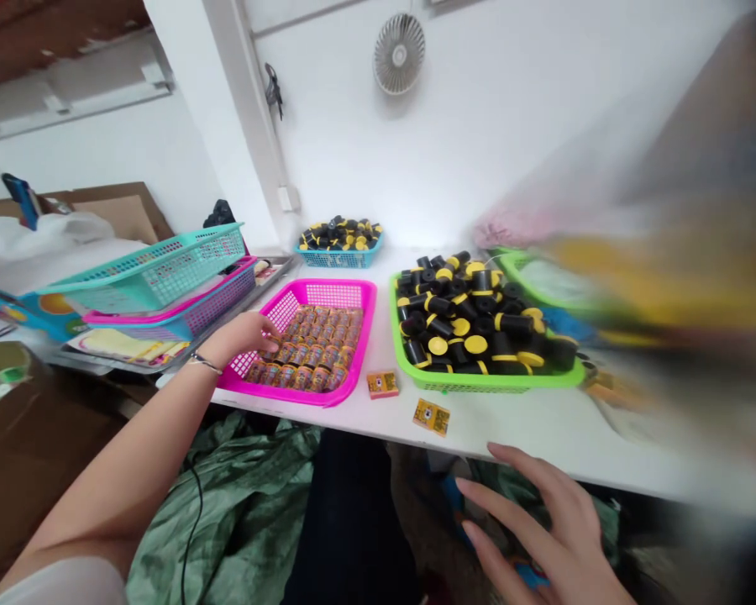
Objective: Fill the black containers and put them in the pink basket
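Magenta plastic basket (328,286) sits on the white desk (529,424) in front of me, packed with neat rows of small printed round containers (308,349). My left hand (243,334) is over the basket's left side, its fingers (270,343) curled lightly onto those containers; I cannot tell whether they grip one. My right hand (535,525) hangs open just off the desk's near edge, fingers spread wide, holding nothing. Right of the magenta basket, a green basket (479,382) is heaped with black cylinders with yellow caps (472,323), and two small yellow cards (432,417) lie on the desk near its front edge. Farther back, a blue basket (338,260) holds more of those cylinders. On my left, a teal basket (151,273) rests on a pink basket (227,294). A blurred shape covers the right side of my view.
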A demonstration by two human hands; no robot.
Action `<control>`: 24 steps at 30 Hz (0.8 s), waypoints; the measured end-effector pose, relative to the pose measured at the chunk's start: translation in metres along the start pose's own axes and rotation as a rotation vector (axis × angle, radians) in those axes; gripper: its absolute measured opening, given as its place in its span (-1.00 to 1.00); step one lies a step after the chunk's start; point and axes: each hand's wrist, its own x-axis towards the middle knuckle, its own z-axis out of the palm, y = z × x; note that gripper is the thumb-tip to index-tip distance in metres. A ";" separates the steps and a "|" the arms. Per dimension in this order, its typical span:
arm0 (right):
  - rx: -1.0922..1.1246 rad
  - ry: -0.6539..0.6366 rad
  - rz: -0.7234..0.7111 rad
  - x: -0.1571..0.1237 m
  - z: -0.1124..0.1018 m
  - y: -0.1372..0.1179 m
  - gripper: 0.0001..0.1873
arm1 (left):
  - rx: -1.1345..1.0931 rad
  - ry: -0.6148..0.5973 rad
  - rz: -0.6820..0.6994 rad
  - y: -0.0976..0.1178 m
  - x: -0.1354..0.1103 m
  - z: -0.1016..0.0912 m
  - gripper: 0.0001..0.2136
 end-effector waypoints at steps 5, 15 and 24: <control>0.118 -0.085 0.025 0.020 -0.002 0.003 -0.71 | -0.012 0.045 0.032 0.003 -0.005 0.014 -0.67; 0.013 -0.279 0.378 0.128 0.049 0.058 -0.74 | -0.208 0.241 0.728 0.103 -0.086 0.070 -0.73; 0.147 -0.446 0.512 0.148 0.079 0.054 -0.66 | 0.175 0.250 0.947 0.166 -0.102 0.209 -0.58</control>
